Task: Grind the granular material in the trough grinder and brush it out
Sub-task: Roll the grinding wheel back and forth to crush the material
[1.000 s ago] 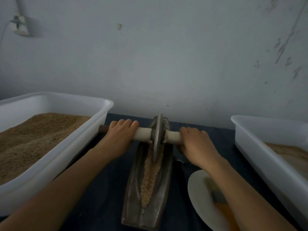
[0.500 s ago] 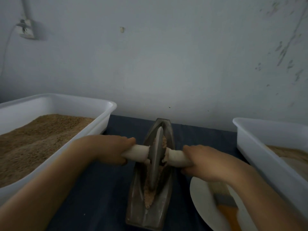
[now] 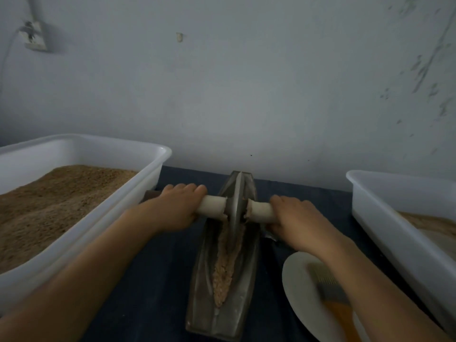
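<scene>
A dark metal trough grinder (image 3: 249, 290) lies lengthwise on the table in front of me. A strip of tan granular material (image 3: 223, 272) fills its groove. The metal grinding wheel (image 3: 236, 201) stands upright near the trough's far end, on a pale axle handle (image 3: 214, 206). My left hand (image 3: 175, 208) grips the left half of the handle. My right hand (image 3: 296, 218) grips the right half. A brush (image 3: 332, 296) with an orange handle lies on a white plate (image 3: 297, 285) at the lower right, partly hidden by my right forearm.
A large white tub (image 3: 138, 203) full of brown granules stands on the left. Another white tub (image 3: 385, 225) with finer pale powder stands on the right. A wall rises just behind the trough. Dark blue cloth (image 3: 153, 292) covers the table.
Both hands pulled the wheel toward me along the trough, then pushed it back to the far end, uncovering the strip of granules again.
</scene>
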A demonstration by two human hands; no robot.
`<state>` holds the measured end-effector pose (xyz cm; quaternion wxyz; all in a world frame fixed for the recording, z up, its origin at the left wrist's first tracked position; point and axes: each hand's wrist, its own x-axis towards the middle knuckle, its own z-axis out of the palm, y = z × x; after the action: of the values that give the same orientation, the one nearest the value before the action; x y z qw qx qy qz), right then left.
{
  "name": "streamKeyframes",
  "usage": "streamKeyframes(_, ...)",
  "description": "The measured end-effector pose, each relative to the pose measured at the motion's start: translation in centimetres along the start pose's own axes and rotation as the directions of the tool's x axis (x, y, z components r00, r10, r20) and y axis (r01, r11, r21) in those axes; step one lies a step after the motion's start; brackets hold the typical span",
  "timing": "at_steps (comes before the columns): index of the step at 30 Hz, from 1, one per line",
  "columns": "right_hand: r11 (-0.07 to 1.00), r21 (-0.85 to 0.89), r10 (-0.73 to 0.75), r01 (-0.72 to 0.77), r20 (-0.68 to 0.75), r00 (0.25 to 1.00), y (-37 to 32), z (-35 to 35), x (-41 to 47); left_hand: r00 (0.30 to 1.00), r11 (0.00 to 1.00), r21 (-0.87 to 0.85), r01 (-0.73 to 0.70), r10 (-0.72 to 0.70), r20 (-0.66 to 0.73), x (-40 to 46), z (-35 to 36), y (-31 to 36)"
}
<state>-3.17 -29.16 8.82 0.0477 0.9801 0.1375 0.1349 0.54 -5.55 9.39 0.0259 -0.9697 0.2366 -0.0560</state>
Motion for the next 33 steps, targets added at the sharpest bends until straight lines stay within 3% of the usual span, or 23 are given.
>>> streamKeyframes(4,0.997,-0.063,0.036,-0.046,-0.157,0.987,0.4,1.7,1.0,0.952,0.998,0.062,0.030,-0.009,-0.307,0.9,2.2,0.2)
streamKeyframes(8,0.997,-0.066,0.038,-0.048,-0.152,0.988,0.4,1.7,0.9,0.945,0.999,0.047,0.016,0.000,-0.328,0.9,2.2,0.3)
streamKeyframes(11,0.999,-0.037,0.003,-0.004,-0.036,0.999,0.2,0.7,0.2,0.980,1.000,0.024,-0.009,0.014,-0.201,0.3,1.1,0.1)
streamKeyframes(14,0.998,0.047,-0.035,0.029,0.138,0.990,-0.4,-1.2,-0.8,0.999,1.000,-0.001,-0.031,0.031,0.021,-0.9,-0.6,0.4)
streamKeyframes(19,0.983,0.175,-0.118,0.048,0.419,0.900,-1.3,-4.6,-2.6,0.914,0.992,-0.119,-0.040,0.084,0.397,-3.4,-3.6,0.6)
streamKeyframes(22,0.982,0.176,-0.139,0.064,0.456,0.879,-1.5,-5.5,-3.2,0.882,0.987,-0.157,-0.037,0.106,0.460,-3.9,-4.3,0.6)
streamKeyframes(26,0.982,0.184,-0.121,0.040,0.460,0.880,-1.5,-5.1,-2.5,0.888,0.982,-0.188,-0.014,0.099,0.448,-3.4,-3.9,0.5)
streamKeyframes(29,0.992,0.126,-0.066,0.022,0.357,0.932,-1.1,-3.6,-1.4,0.925,0.987,-0.158,-0.002,0.062,0.374,-2.4,-2.9,0.3)
streamKeyframes(33,1.000,0.017,0.001,-0.002,0.068,0.998,0.1,-0.5,0.0,1.000,1.000,0.014,0.005,-0.006,0.020,-0.3,-0.3,0.2)
